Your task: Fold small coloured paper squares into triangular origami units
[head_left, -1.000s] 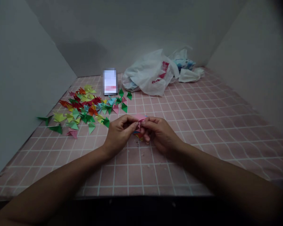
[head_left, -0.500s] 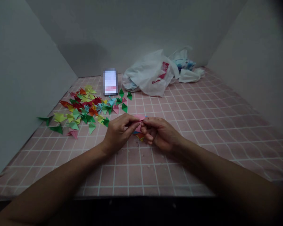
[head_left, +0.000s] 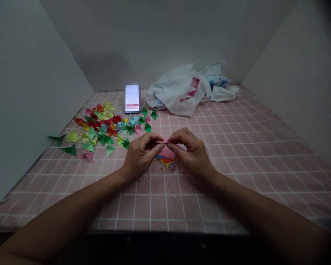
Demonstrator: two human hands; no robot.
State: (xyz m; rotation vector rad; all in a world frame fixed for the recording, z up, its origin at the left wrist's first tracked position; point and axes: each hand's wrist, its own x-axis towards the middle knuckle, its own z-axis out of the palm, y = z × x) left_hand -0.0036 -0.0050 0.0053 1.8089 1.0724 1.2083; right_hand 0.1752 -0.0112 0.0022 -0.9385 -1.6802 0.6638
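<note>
Between the fingertips of both hands is a small folded piece of pink paper (head_left: 162,142), seen nearly edge-on. My left hand (head_left: 140,152) pinches its left end between thumb and fingers. On the other end, my right hand (head_left: 191,151) closes thumb and forefinger, the other fingers curled. Just beneath the hands lies a stack of coloured paper sheets (head_left: 167,153), pink on top, with blue, orange, yellow and purple edges showing. My right hand covers part of this stack.
Many folded paper cranes (head_left: 105,127) in several colours spread over the left of the pink checked tablecloth (head_left: 143,209). Behind them a phone (head_left: 132,98) with a lit, blurred screen stands upright. White plastic bags (head_left: 179,90) lie at the back. Pale walls enclose three sides.
My right hand has turned, its knuckles now higher and its fingers curled in. The pink piece has tipped edge-on, and more of the paper stack shows below. The view has shifted slightly.
</note>
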